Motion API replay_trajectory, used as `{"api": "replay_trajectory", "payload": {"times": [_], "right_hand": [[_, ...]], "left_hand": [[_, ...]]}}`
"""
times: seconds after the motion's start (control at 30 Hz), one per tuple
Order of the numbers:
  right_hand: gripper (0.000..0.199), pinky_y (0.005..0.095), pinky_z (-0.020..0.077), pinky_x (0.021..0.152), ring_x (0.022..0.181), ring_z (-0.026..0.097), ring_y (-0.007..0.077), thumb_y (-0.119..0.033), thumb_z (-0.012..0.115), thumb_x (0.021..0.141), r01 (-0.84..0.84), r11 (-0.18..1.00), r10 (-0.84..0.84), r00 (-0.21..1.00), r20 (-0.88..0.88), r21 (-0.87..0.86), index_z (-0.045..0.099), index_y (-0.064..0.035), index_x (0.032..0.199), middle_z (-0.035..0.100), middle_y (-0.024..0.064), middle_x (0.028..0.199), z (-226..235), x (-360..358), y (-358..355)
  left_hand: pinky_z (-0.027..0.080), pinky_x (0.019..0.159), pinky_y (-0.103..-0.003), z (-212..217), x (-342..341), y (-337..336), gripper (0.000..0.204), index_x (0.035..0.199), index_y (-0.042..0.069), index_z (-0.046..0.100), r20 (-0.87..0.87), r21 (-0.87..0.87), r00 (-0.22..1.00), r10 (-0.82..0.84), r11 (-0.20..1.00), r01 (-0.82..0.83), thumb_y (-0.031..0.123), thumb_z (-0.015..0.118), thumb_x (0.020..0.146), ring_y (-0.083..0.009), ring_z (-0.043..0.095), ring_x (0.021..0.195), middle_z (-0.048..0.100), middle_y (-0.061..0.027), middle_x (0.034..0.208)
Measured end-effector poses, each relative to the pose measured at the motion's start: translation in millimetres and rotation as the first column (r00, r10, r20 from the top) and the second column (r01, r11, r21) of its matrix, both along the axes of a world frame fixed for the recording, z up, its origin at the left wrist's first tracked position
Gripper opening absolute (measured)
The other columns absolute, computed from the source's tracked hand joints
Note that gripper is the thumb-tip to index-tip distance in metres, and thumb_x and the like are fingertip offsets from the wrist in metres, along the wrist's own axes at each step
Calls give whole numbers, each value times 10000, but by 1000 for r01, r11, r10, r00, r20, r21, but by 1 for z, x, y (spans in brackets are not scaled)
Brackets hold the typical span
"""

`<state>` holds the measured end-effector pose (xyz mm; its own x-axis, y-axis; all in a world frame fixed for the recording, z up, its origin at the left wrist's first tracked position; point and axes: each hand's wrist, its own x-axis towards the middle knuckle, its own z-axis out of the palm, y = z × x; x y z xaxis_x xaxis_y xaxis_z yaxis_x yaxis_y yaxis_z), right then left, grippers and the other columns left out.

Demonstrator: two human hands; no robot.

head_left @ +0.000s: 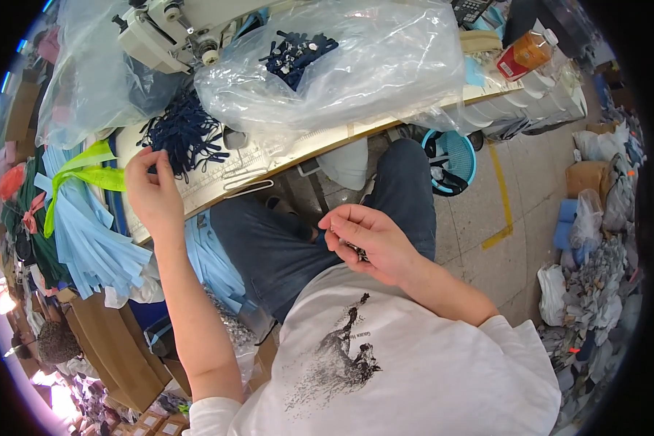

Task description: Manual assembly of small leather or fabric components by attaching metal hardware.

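Observation:
My left hand [152,190] is at the near left edge of a pile of narrow navy fabric loops [185,138] on the table. Its thumb and fingers are bent together in a pinch, and what lies between them is too small to make out. Over my lap, my right hand [374,243] is curled closed around small shiny, dark pieces [357,252], mostly hidden by the fingers. More navy loops with small pale parts [298,58] lie on a clear plastic bag [392,65] farther back on the table.
A white sewing machine [160,33] stands at the back left. Light blue fabric strips [94,225] and a bright green strip [87,174] hang at the left. An orange drink bottle [528,54] is at the back right; below the table's edge is a blue basket [454,156].

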<state>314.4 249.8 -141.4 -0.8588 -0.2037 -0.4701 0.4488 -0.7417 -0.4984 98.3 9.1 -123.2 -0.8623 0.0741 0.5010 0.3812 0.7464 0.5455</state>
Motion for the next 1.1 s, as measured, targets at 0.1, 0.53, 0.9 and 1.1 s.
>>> {"api": "replay_trajectory", "payload": {"times": [0.1,0.53,0.9,1.1], "right_hand": [[185,176,290,413,581,455,34,-157,533,990,-28,999,28,1000,-13,18,601,-13,1084,606,37,847,2,0,2],[207,186,313,442,581,447,37,-168,615,951,68,987,-80,993,-81,-148,626,-7,1081,626,63,893,3,0,10],[140,181,281,413,540,440,30,-113,658,914,63,988,-90,976,-198,-138,632,-53,1039,674,108,922,-5,5,11],[135,184,291,415,534,448,31,-90,665,904,84,991,-101,980,-173,-106,632,-56,1031,671,82,902,1,6,9]], "left_hand": [[416,542,-236,10,3,4,106,958,-4,640,146,305,988,-44,952,-3,87,633,904,-88,518,608,652,-57,899],[450,546,-231,23,127,56,203,1112,-27,604,386,917,521,-762,378,-126,6,604,912,-113,562,638,665,-114,940],[458,553,-221,21,147,62,213,1089,-33,627,474,810,553,-685,585,31,-17,642,877,-98,568,683,645,-96,938],[436,558,-170,23,155,69,172,1026,-18,660,432,711,650,-625,679,181,-47,665,857,-61,554,688,632,-56,947]]}}
